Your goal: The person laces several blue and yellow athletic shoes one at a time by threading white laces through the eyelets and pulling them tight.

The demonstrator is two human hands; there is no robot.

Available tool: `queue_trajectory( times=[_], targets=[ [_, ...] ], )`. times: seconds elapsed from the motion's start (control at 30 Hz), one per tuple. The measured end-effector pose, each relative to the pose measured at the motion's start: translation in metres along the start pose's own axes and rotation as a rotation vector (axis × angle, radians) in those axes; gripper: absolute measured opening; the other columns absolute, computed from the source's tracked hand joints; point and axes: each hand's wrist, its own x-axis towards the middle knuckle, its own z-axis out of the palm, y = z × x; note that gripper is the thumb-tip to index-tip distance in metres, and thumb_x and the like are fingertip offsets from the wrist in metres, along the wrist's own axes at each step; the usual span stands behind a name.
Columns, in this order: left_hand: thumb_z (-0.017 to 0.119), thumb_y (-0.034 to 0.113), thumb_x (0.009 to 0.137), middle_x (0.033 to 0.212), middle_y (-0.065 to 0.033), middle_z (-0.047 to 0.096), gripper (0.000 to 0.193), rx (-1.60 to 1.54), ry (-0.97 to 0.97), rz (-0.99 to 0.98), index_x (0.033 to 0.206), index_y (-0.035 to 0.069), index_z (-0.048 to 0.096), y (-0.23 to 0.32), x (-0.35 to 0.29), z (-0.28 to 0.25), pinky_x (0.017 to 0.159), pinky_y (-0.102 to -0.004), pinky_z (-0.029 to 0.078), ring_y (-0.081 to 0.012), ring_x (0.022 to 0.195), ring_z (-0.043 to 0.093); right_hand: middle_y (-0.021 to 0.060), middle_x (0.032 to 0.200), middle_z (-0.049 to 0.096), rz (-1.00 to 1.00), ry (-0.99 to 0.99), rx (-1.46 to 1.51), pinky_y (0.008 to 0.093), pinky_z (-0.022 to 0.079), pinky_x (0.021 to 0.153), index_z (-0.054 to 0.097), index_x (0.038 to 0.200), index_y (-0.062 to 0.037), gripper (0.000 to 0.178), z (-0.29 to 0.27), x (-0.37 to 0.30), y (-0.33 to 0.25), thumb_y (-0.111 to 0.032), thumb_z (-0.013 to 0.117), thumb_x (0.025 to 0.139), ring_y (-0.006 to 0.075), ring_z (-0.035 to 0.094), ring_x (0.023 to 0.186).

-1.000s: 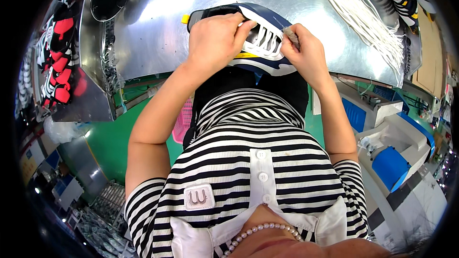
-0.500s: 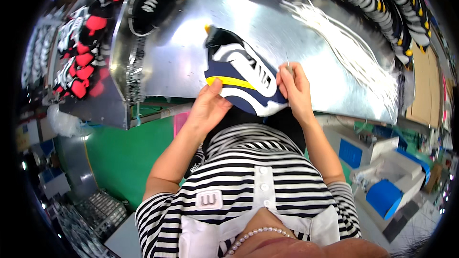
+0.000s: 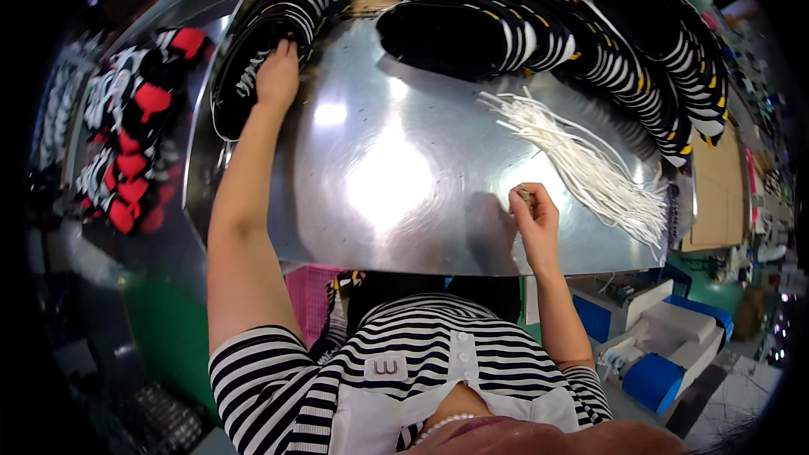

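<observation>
A black shoe upper (image 3: 232, 109) with pale lacing is reached by the left hand (image 3: 276, 80) at the near end of a curved row of uppers (image 3: 316, 0); whether it is gripped cannot be told, as the fingertips are lost against the black. By the right hand (image 3: 536, 211), a small grey-brown handle (image 3: 523, 194) is pinched between thumb and fingers above the metal tabletop (image 3: 337, 194).

Below the left hand, past the table edge, a pink mesh basket (image 3: 309, 295) is partly seen; its contents cannot be made out. Beyond the right hand, a bundle of white laces (image 3: 581, 160) is laid out, with more rows of nested uppers (image 3: 455, 34) behind it. Left of the left hand, red, black and white pieces (image 3: 152, 105) are cut off by the table's raised side (image 3: 202, 168).
</observation>
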Motion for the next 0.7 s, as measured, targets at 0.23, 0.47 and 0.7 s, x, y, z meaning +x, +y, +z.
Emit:
queue_trajectory(
  times=[0.23, 0.47, 0.7],
  targets=[
    [0.066, 0.01, 0.085, 0.124, -0.021, 0.055, 0.049, -0.485, 0.21, 0.048, 0.129, -0.003, 0.05, 0.078, -0.027, -0.015, 0.097, -0.0455, 0.044, -0.0398, 0.112, 0.052, 0.0094, 0.076, 0.065, -0.271, 0.372, -0.601, 0.0255, 0.045, 0.063, 0.068, 0.099, -0.0002, 0.018, -0.04, 0.09, -0.004, -0.015, 0.069, 0.089, 0.0108, 0.057, 0.067],
    [0.066, 0.022, 0.088, 0.128, -0.0226, 0.055, 0.05, -0.66, 0.458, 0.228, 0.131, 0.0, 0.051, 0.144, 0.042, -0.04, 0.102, -0.0447, 0.041, -0.0395, 0.122, 0.05, 0.0065, 0.099, 0.066, -0.355, 0.292, -1.132, 0.0367, 0.05, 0.072, 0.07, 0.102, -0.0077, 0.019, -0.089, 0.177, 0.02, -0.017, 0.069, 0.085, 0.0286, 0.065, 0.084],
    [0.066, 0.025, 0.091, 0.09, -0.0279, 0.065, 0.045, -0.825, 0.013, 0.022, 0.127, 0.005, 0.048, 0.166, 0.035, -0.003, 0.069, -0.0517, 0.048, -0.0458, 0.086, 0.063, 0.0042, 0.092, 0.064, -0.307, 0.242, -0.657, 0.0304, 0.046, 0.064, 0.066, 0.094, -0.0036, 0.01, -0.084, 0.159, 0.003, -0.012, 0.067, 0.088, 0.0178, 0.06, 0.07]
  ],
)
